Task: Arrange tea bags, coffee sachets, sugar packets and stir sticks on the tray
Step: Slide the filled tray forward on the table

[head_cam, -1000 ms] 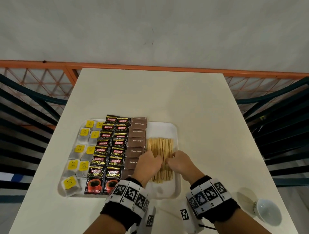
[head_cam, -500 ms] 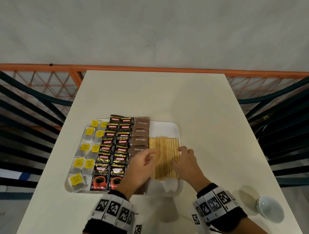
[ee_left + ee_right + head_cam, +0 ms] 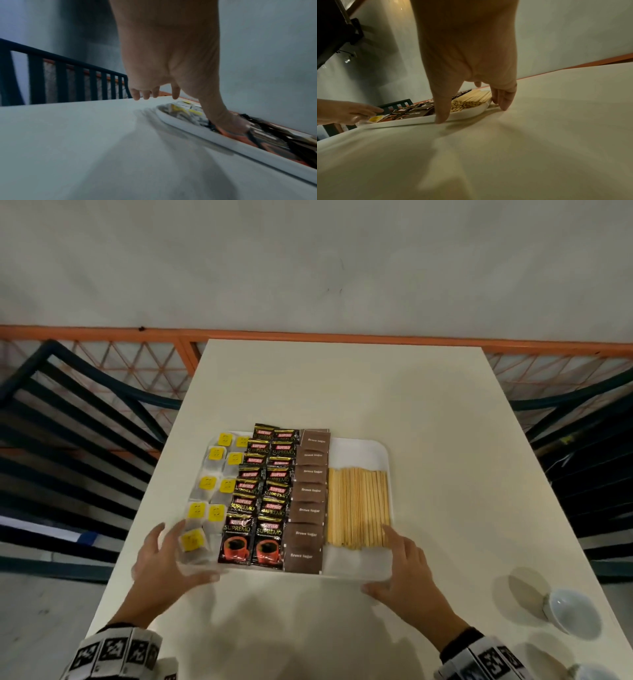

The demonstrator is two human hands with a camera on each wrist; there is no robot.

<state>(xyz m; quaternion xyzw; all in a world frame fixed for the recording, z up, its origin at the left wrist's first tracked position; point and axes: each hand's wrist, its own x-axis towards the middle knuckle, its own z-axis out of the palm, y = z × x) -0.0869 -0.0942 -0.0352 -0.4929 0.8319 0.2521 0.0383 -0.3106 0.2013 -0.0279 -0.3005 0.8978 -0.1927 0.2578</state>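
A white tray [image 3: 359, 448] lies on the table, filled in columns. Tea bags [image 3: 216, 454] with yellow tags are at the left, then black coffee sachets [image 3: 270, 494], brown sugar packets [image 3: 310, 491], and a flat row of wooden stir sticks [image 3: 358, 505] at the right. My left hand [image 3: 171, 559] is at the near-left corner, fingers spread. In the left wrist view its thumb [image 3: 223, 119] presses down inside the tray rim [image 3: 188, 128]. My right hand [image 3: 400, 570] is at the near-right corner; its thumb [image 3: 441, 116] and fingertips touch the table against the tray [image 3: 412, 120].
A white cup [image 3: 570, 614] lies on the table at the near right, and another white thing [image 3: 596, 674] shows at the bottom right corner. Dark slatted chairs [image 3: 68, 440] flank the table on both sides. An orange railing [image 3: 308, 337] runs behind the bare far half of the table [image 3: 342, 388].
Both hands have left the stir sticks and moved apart to the tray's near corners. The sticks now lie in an even row.
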